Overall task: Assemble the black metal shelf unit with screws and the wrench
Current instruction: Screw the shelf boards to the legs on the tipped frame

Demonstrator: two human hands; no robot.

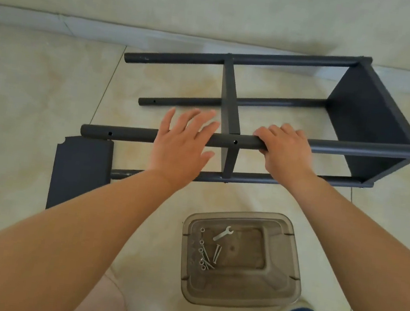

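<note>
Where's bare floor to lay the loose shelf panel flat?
Open tile left of the post ends, up to the baseboard. Smaller patch right of the clear bin, below the shelf frame. Crowded: between frame and bin, where both arms cross, and around the loose panel.

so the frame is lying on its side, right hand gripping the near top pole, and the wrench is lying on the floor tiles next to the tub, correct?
Not quite: the wrench lies inside the clear tub with the screws, not on the floor. The head view shows it. The rest holds: the frame lies on its side and the right hand grips the pole.
</note>
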